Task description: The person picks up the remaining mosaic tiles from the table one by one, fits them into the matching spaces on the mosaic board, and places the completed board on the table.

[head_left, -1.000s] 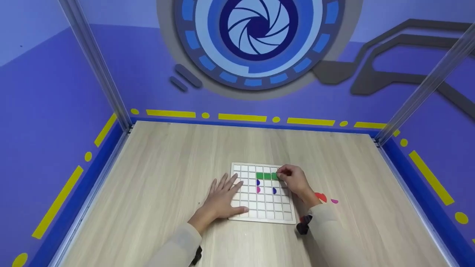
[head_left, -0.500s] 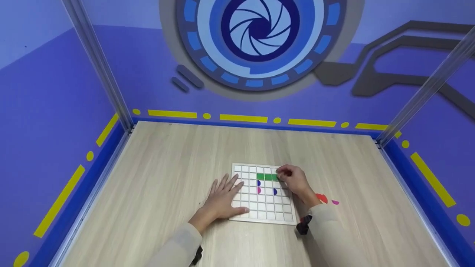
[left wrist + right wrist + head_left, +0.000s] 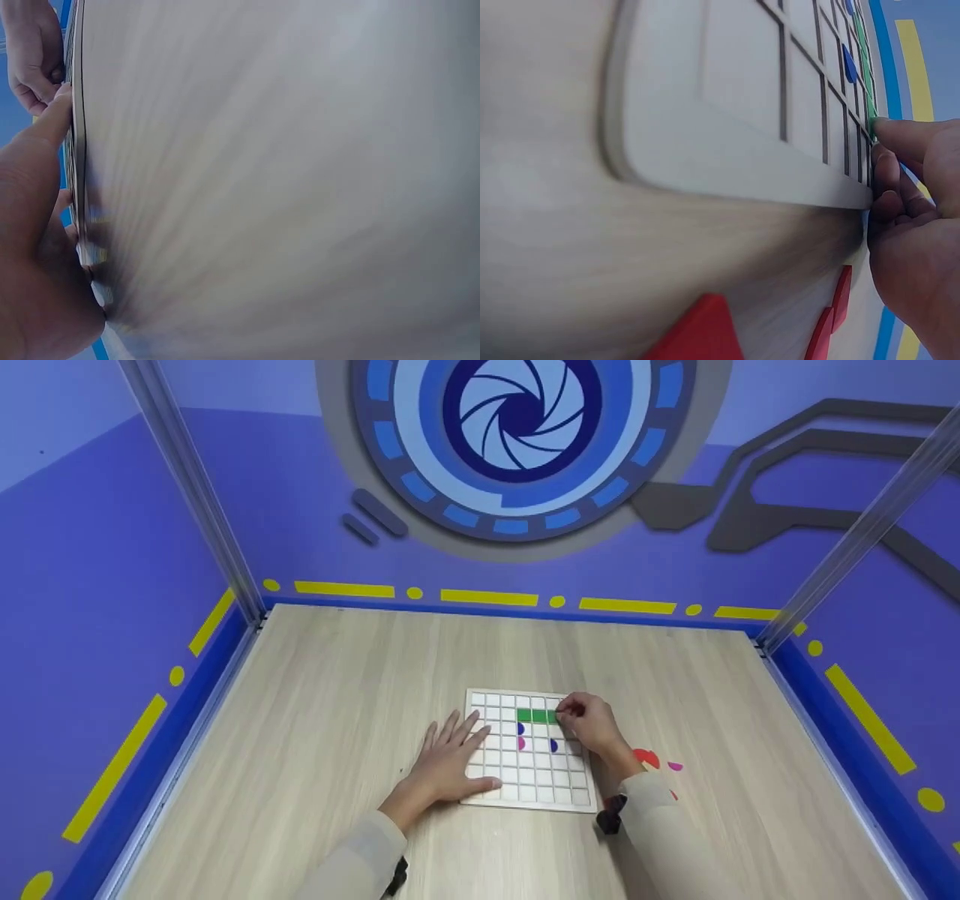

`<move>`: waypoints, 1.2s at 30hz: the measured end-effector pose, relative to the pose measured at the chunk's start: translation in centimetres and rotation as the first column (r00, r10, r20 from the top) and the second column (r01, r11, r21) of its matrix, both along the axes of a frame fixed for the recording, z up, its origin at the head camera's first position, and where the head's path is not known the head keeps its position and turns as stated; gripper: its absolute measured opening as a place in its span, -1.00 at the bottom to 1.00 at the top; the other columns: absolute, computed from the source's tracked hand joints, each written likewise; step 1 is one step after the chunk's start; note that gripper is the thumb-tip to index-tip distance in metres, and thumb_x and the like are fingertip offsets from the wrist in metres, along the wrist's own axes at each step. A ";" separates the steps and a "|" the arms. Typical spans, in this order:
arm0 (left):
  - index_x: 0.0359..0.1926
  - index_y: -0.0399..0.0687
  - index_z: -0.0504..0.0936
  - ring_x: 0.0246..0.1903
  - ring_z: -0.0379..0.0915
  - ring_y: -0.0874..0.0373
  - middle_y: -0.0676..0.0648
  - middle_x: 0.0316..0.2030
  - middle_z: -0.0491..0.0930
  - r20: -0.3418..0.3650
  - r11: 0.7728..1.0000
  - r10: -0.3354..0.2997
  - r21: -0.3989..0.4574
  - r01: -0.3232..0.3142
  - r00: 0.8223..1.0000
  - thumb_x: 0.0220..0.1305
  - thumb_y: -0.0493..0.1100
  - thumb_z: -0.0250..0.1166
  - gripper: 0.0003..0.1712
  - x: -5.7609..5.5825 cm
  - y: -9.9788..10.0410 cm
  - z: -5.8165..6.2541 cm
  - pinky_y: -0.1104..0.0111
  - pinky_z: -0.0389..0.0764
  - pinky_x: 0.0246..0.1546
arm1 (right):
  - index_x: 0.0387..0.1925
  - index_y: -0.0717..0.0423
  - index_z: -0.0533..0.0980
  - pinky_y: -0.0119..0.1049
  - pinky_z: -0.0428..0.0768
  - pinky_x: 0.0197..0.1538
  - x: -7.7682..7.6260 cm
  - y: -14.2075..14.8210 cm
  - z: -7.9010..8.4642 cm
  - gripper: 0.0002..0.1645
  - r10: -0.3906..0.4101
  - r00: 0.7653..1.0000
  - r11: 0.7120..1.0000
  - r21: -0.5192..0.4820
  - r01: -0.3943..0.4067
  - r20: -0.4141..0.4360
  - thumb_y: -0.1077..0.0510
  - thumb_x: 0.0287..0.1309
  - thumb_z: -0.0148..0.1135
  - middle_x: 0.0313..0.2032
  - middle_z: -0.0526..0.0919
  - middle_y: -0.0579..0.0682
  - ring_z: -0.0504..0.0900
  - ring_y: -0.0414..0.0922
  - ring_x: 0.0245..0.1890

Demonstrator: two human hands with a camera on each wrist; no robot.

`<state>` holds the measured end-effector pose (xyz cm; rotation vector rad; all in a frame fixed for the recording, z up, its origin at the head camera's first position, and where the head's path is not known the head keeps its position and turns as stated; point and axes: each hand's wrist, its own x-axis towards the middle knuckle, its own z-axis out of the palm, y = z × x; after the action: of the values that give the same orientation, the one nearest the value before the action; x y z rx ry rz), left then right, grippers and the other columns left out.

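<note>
A white grid board [image 3: 525,808] lies on the table in the head view. My left hand [image 3: 446,765] rests flat on its left side, fingers spread over the cells and thumb near the lower left. At the upper right, my right hand [image 3: 595,726] pinches at the end of a row of green square tiles [image 3: 534,715]. In the right wrist view the thumb tip touches the green [image 3: 867,75] and the other fingers are curled, partly hiding the end tile. Below the row sit a pink half-round piece [image 3: 521,743] and two dark blue half-rounds [image 3: 553,745].
Red pieces [image 3: 646,758] and a purple half-round [image 3: 676,766] lie on the table right of the board, partly behind the right forearm. In the right wrist view, a red piece [image 3: 701,334] is close to the board's corner. Blue walls [image 3: 465,570] enclose the wooden table.
The right forearm has shifted slightly left, uncovering another red piece beside the sleeve. The right fingertips stay at the green row's end; the left hand remains on the board.
</note>
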<state>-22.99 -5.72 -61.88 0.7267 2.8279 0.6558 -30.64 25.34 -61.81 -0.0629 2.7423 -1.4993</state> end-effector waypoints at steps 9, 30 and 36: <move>0.68 0.06 0.16 0.67 -0.34 -0.25 -0.11 0.71 -0.12 0.013 1.000 0.014 -0.012 -0.014 1.000 0.32 0.55 0.22 0.14 0.3 -0.2 0.2 -0.28 -0.27 0.57 | -0.18 0.12 0.67 -0.27 0.52 -0.18 0.4 -0.5 0.3 -0.91 -0.001 1.000 1.000 0.005 0.001 0.020 0.34 0.33 0.39 -0.25 0.63 0.03 0.54 -0.05 -0.21; 0.70 0.07 0.11 0.67 -0.39 -0.25 -0.12 0.71 -0.16 0.019 1.000 0.002 -0.031 -0.002 1.000 0.36 0.53 0.20 0.12 0.3 0.1 0.5 -0.29 -0.28 0.57 | -0.04 0.15 0.68 -0.40 0.61 -0.17 2.7 7.5 5.2 -0.85 0.055 0.993 0.996 0.076 -0.047 -0.105 0.20 0.45 0.34 -0.16 0.70 0.07 0.61 0.01 -0.15; 0.70 0.06 0.11 0.67 -0.38 -0.26 -0.12 0.71 -0.16 0.014 0.999 0.000 -0.041 0.001 1.000 0.36 0.54 0.19 0.13 0.3 0.1 0.6 -0.29 -0.27 0.57 | 0.05 0.15 0.66 -0.45 0.62 -0.15 4.6 11.2 4.8 -0.75 0.020 0.995 0.990 0.141 -0.006 -0.095 0.11 0.49 0.32 -0.13 0.68 0.06 0.58 0.01 -0.12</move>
<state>-22.74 -5.60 -61.28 0.7132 2.8191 0.5982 -26.03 36.58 -57.02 -0.1550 2.9087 -1.3294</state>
